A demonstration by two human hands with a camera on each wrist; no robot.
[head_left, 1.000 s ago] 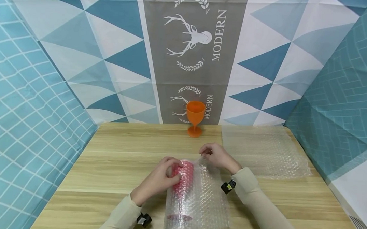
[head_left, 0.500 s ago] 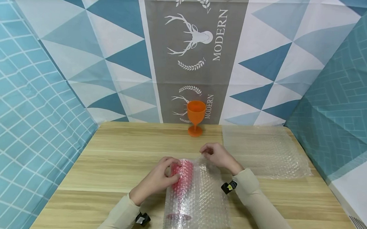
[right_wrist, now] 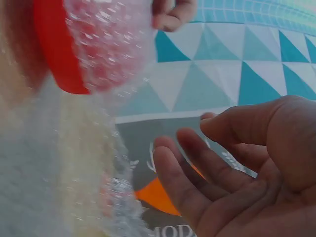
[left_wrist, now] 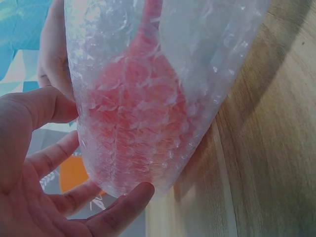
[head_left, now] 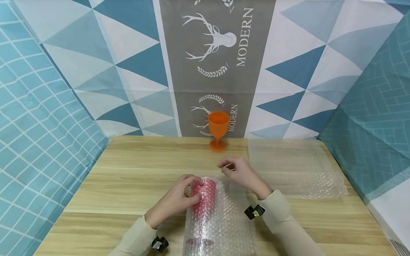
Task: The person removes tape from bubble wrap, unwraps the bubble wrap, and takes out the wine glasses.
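Observation:
A pink-red goblet (head_left: 207,198) lies on its side, bowl away from me, partly wrapped in clear bubble wrap (head_left: 237,228). My left hand (head_left: 176,199) holds the bowl through the wrap; in the left wrist view its thumb and fingertips touch the wrapped bowl (left_wrist: 136,108). The wrap's loose part spreads to the right of the goblet. Just beyond its far edge hovers my right hand (head_left: 240,173), fingers loosely bent. In the right wrist view nothing shows between those fingers (right_wrist: 173,173), and part of the red bowl (right_wrist: 57,49) is uncovered by bubbles.
An orange goblet (head_left: 218,130) stands upright at the table's back edge. A second bubble wrap sheet (head_left: 296,170) lies flat at the back right of the wooden table (head_left: 137,178). Patterned cloth walls (head_left: 132,63) rise behind and at both sides.
My right hand has let go of the wrap's far edge and moved slightly up and left, its fingers apart. The left hand keeps its hold on the wrapped goblet.

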